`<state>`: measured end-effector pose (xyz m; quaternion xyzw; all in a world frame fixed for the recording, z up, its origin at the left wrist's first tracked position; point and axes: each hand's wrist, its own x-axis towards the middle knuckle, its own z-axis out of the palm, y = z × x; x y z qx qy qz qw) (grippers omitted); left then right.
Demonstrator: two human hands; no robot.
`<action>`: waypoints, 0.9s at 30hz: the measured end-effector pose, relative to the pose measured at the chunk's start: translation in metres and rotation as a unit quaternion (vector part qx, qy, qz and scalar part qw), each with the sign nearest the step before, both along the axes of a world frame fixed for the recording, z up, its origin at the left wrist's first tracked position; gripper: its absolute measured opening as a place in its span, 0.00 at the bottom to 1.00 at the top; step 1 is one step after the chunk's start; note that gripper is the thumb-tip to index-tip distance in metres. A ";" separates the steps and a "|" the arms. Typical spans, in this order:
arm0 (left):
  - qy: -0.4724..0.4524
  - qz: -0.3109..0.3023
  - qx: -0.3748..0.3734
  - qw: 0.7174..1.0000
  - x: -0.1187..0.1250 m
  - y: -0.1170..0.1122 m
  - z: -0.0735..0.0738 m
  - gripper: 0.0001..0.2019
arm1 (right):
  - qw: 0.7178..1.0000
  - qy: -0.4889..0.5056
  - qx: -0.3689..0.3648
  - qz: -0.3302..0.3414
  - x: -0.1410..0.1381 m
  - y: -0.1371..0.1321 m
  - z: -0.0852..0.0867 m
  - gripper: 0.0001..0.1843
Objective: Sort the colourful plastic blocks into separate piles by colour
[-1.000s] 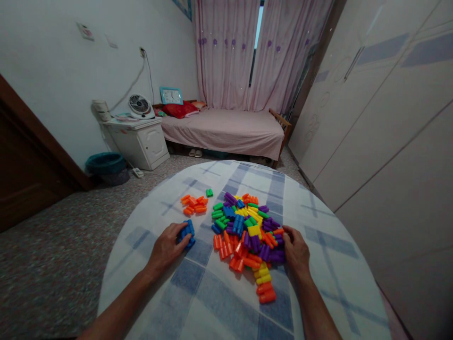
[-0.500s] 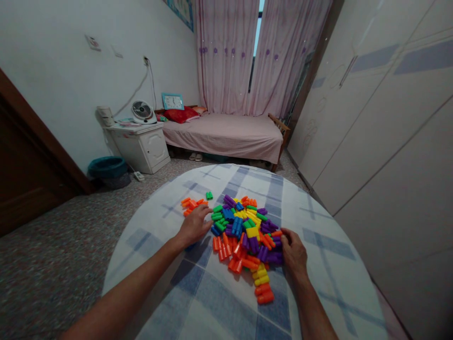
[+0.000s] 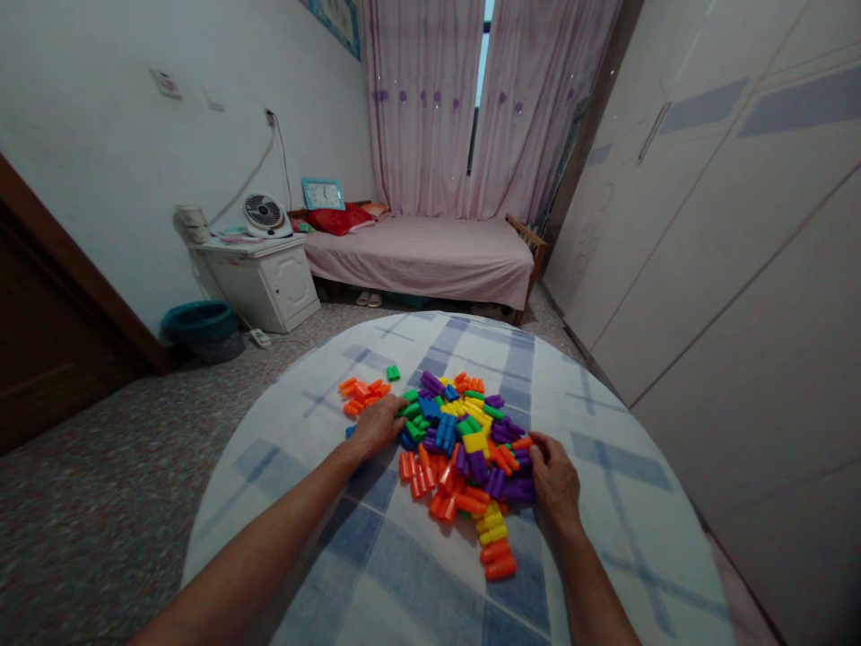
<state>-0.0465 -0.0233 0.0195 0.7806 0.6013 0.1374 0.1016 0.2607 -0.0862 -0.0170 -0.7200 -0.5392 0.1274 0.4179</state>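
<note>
A loose pile of plastic building blocks (image 3: 471, 440) in orange, purple, yellow, green and blue lies on the round table. My left hand (image 3: 380, 423) is at the pile's left edge, thumb and fingertips closed around a green building block (image 3: 410, 409). Blue blocks (image 3: 444, 432) lie just right of it. On the pile's right side, my right hand (image 3: 555, 475) is curled, its thumb and fingertips at the end of an orange building block (image 3: 520, 443). Purple blocks (image 3: 519, 490) lie against this hand. Its palm side is hidden.
Separate orange blocks (image 3: 363, 393) and a green block (image 3: 393, 372) lie left of the pile. A checked cloth (image 3: 377, 574) covers the table. Beyond stand a bed (image 3: 430, 251), a white cabinet (image 3: 282, 283) with a fan (image 3: 265, 213), and a bin (image 3: 202, 327). A wardrobe (image 3: 726, 269) is at right.
My left hand has moved slightly closer onto the green blocks, and its fingers have closed in. My right hand keeps its place by the pile. The view has shifted a little.
</note>
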 end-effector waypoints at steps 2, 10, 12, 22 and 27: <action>-0.009 0.013 0.009 1.000 0.000 -0.001 0.000 0.13 | 1.000 -0.004 -0.004 -0.001 0.000 0.000 0.001 0.23; -0.048 0.093 0.101 0.989 -0.015 0.020 0.019 0.10 | 1.000 0.001 -0.005 -0.001 0.000 0.000 0.001 0.23; -0.034 0.126 0.105 0.986 -0.021 0.036 0.024 0.10 | 1.000 0.001 -0.004 0.001 0.000 0.001 0.000 0.24; 0.079 0.203 0.000 0.976 -0.020 0.089 0.025 0.09 | 1.000 0.013 -0.021 -0.004 0.003 0.003 -0.004 0.24; 0.096 0.165 -0.012 0.982 -0.014 0.097 0.018 0.11 | 1.000 0.009 -0.013 0.002 0.003 0.003 -0.004 0.23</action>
